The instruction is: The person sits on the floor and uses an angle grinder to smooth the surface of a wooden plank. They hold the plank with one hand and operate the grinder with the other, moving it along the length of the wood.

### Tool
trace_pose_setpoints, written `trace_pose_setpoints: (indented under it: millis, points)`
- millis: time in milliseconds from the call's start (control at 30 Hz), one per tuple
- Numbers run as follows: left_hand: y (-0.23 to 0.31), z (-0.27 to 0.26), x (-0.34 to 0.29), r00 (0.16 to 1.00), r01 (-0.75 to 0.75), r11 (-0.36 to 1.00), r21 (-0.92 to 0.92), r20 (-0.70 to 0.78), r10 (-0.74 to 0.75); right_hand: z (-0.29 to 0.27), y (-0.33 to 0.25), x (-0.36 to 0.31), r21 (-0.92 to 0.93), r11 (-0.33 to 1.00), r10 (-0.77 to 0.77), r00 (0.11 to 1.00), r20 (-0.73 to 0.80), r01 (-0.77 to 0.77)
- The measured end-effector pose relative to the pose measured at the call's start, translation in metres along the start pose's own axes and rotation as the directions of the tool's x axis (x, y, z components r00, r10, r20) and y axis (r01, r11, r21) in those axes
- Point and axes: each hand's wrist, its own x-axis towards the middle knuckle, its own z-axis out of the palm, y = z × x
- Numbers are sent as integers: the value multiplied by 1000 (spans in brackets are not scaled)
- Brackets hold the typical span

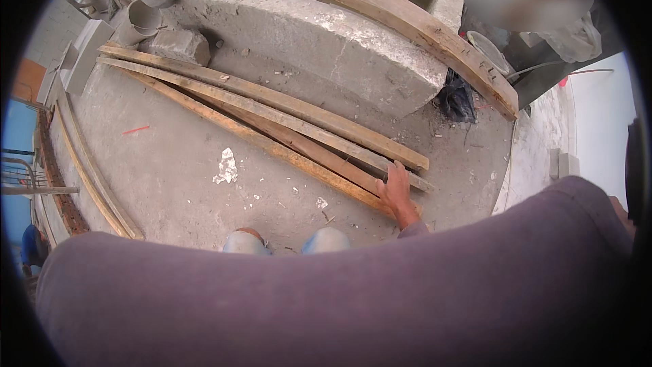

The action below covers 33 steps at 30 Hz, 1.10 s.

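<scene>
Several long wooden boards lie in a narrow fan on the dusty concrete floor, slanting from far left to near right. At their near right end is my right hand. Its thumb and fingers are bent around one middle board, with the fingertips on the far side. The palm hides part of the wood beneath it. A thicker board lies just beyond, and a yellowish one runs on the near side. My left hand does not show; my purple sleeve and shirt cover the lower part of the view.
Beyond the boards stands a thick concrete block, with a curved-looking timber with nails along it. A pale bucket and a rubble chunk sit far left. Two thin strips lie left. A black plastic bag rests right.
</scene>
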Motion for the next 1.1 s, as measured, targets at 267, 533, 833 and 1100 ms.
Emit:
trace_pose_setpoints:
  millis: [267, 533, 833, 1100]
  points:
    - [-42, -41, 27, 994, 1, 996, -93, -110, -12, -25, -12, 50, -364, 931, 23, 999, 22, -13]
    - [-180, 152, -71, 729, 528, 773, -352, -278, -625, -5, 29, 44, -456, 886, 44, 962, 271, 88]
    - [-171, 404, -245, 334, 756, 269, -596, -1, -942, -72, -12, -67, 15, 997, -73, 886, 458, 74]
    - [-177, 501, -223, 153, 813, 320, -486, -353, -923, -26, -43, 0, 153, 966, -236, 956, 175, 210]
